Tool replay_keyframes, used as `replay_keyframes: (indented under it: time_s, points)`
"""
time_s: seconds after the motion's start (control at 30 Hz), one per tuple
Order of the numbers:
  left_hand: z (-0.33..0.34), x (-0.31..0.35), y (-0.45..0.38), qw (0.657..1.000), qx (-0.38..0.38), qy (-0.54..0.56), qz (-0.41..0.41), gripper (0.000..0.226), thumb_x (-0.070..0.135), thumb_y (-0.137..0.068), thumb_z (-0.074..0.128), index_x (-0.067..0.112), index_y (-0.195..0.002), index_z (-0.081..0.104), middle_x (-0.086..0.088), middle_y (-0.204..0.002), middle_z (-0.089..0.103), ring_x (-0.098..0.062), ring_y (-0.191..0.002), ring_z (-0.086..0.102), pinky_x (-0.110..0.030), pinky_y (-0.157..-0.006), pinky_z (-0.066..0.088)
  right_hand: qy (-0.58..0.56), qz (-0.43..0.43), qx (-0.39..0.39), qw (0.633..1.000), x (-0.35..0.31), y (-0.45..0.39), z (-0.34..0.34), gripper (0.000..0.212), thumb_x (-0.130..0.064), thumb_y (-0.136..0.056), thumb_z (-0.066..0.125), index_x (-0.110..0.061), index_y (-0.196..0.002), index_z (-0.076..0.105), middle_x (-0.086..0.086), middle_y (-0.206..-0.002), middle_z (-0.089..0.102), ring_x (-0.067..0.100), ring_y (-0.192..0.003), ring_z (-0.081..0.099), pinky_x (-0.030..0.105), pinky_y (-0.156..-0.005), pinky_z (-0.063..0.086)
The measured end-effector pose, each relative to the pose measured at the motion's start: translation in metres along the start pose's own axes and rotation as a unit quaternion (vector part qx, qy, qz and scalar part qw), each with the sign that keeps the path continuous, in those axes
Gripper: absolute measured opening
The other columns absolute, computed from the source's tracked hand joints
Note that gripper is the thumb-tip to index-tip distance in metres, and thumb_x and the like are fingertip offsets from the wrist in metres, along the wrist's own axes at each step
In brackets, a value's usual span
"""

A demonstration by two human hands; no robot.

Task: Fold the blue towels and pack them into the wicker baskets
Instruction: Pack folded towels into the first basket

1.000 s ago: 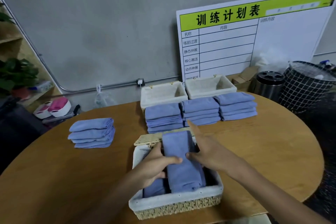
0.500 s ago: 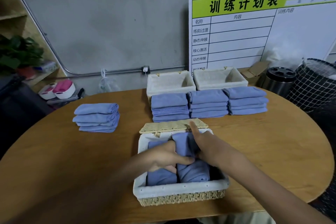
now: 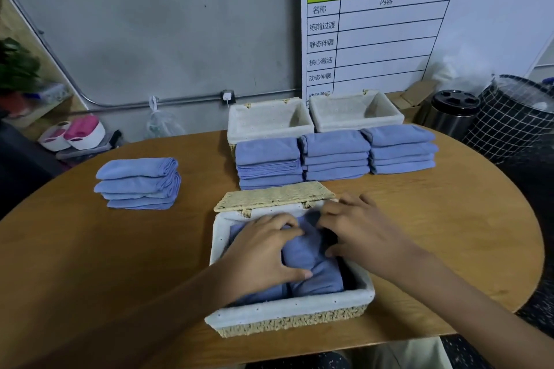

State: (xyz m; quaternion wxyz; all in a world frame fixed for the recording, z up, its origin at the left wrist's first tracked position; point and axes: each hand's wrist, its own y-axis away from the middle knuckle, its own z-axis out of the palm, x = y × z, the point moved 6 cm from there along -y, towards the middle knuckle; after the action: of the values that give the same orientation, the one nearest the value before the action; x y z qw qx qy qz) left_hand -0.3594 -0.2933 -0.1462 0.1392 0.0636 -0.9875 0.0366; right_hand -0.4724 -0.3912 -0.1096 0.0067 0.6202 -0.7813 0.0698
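Observation:
A wicker basket [image 3: 287, 313] with a white liner stands at the table's near edge, its woven lid [image 3: 274, 196] folded back behind it. Folded blue towels lie inside. My left hand [image 3: 260, 255] and my right hand [image 3: 362, 232] grip the right-hand blue towel [image 3: 310, 253] from both sides, low in the basket. A second towel [image 3: 263, 296] lies to its left, mostly hidden under my left hand. Three stacks of folded towels [image 3: 335, 156] sit behind the basket, and another stack [image 3: 139, 183] lies at the left. Two empty lined baskets [image 3: 263, 133] stand at the far edge.
The round wooden table [image 3: 449, 234] curves away at the right. A white planning board [image 3: 419, 27] leans on the wall behind. A steel bin [image 3: 452, 115] and a black mesh basket [image 3: 515, 117] stand off the table at the right.
The towel was upright above the basket; both hands have pushed it down so it now lies inside beside the other towel. The camera has moved closer.

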Motion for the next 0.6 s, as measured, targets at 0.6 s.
replay_keyframes:
  time_s: [0.6]
  points:
    - [0.007, 0.000, 0.000, 0.995, -0.046, -0.084, -0.016, 0.092, 0.080, -0.073, 0.060, 0.031, -0.147, 0.038, 0.021, -0.151, 0.030, -0.010, -0.135, 0.030, -0.034, -0.105, 0.026, -0.031, -0.017, -0.123, 0.992, -0.013, -0.008, 0.024, 0.062, -0.053, -0.072, 0.075, -0.025, -0.125, 0.060, -0.011, -0.127, 0.046, 0.016, -0.121, 0.041, 0.035, -0.090, 0.031]
